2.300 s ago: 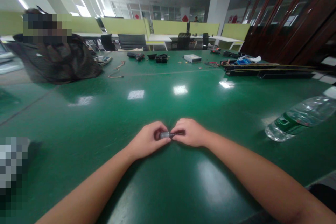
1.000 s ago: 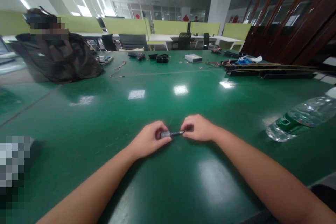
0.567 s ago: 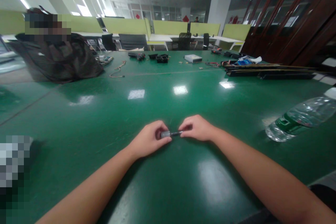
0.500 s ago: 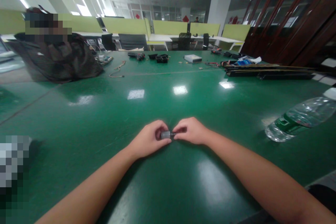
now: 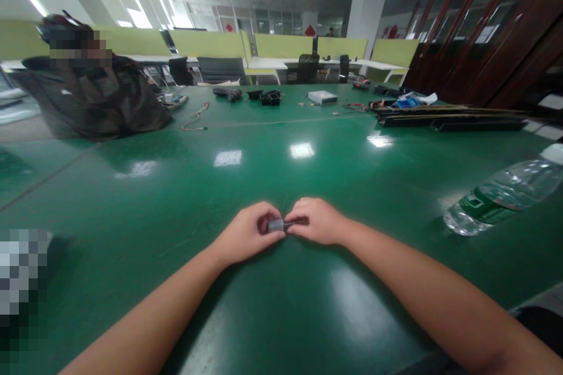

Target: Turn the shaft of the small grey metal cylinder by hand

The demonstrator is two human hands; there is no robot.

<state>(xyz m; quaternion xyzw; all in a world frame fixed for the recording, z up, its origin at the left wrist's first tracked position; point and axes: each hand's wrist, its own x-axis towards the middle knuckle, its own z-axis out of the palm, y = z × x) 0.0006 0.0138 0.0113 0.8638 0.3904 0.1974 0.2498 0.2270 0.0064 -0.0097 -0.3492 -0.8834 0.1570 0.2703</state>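
Observation:
A small grey cylindrical object [image 5: 276, 225] with a thin dark shaft pointing right lies between my hands, low in the middle of the view. My left hand [image 5: 250, 232] wraps thumb and fingers round its grey body from the left. On the right, my right hand [image 5: 317, 221] pinches the dark shaft end with thumb and fingertips. Both hands are close to the green table [image 5: 264, 176], fingertips almost touching. The far end of the cylinder is hidden in my left palm.
A water bottle [image 5: 492, 202] lies at the right. A dark bag [image 5: 105, 96] stands back left. Along the far side are a white box [image 5: 322, 97], black parts [image 5: 270, 98], a cord [image 5: 196, 117] and long dark strips [image 5: 453, 119]. A blurred-out object [image 5: 21, 269] sits left.
My right hand has shifted slightly left, its fingers now closer to my left hand, and more of the dark part shows between its fingers. My left hand has barely moved.

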